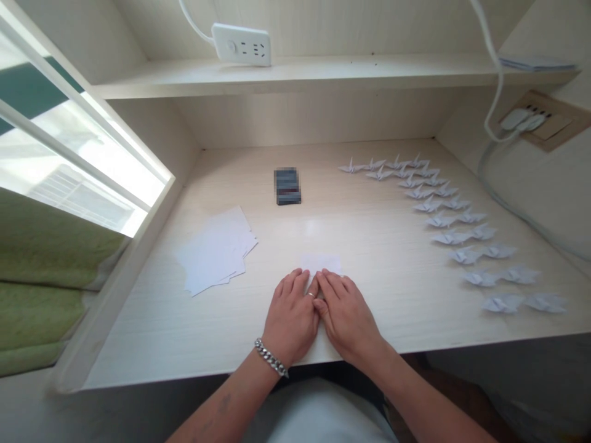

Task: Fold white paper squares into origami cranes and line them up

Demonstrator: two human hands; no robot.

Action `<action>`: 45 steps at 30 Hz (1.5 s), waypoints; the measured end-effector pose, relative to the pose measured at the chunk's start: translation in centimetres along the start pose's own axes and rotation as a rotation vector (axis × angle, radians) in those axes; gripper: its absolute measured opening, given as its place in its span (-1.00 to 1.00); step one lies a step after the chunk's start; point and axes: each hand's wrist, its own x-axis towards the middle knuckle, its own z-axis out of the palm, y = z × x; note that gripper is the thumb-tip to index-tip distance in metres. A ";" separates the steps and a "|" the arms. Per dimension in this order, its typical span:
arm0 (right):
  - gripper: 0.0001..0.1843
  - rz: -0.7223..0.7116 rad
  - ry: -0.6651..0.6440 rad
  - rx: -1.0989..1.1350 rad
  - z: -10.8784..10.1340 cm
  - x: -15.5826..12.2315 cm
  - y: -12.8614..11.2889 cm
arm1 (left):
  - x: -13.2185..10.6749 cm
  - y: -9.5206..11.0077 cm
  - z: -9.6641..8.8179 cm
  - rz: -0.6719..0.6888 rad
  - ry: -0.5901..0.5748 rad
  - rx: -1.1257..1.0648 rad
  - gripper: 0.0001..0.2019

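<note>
Left hand [290, 318] and right hand [347, 317] lie flat, together, fingertips [295, 280] on 1 white paper sheet [321, 263] (no pinch; both grips open); loose sheets [212, 249] lie left.

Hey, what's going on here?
A person sits at a pale wooden desk, their left hand and right hand lying flat side by side, fingers at the near edge of a small sheet of white paper. A loose pile of white sheets lies to the left, and two curving rows of folded paper cranes run along the right.
</note>
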 end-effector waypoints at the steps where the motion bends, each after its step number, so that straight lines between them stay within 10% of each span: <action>1: -0.47 0.008 -0.016 -0.006 -0.1 0.0 0.0 | -0.1 -0.1 0.0 0.002 0.001 0.005 -0.52; 17: -0.49 0.068 -0.030 -0.123 0.1 0.0 -1.0 | -0.9 -1.5 -0.9 -0.030 0.016 0.009 -0.54; 28: -0.48 0.024 -0.006 -0.239 -1.3 -2.6 3.1 | -0.7 -0.4 -1.5 -0.087 -0.021 0.002 -0.58; 45: -0.47 -0.039 -0.003 -0.118 0.8 -0.5 0.2 | -2.1 -2.3 -3.2 -0.129 -0.005 0.062 -0.56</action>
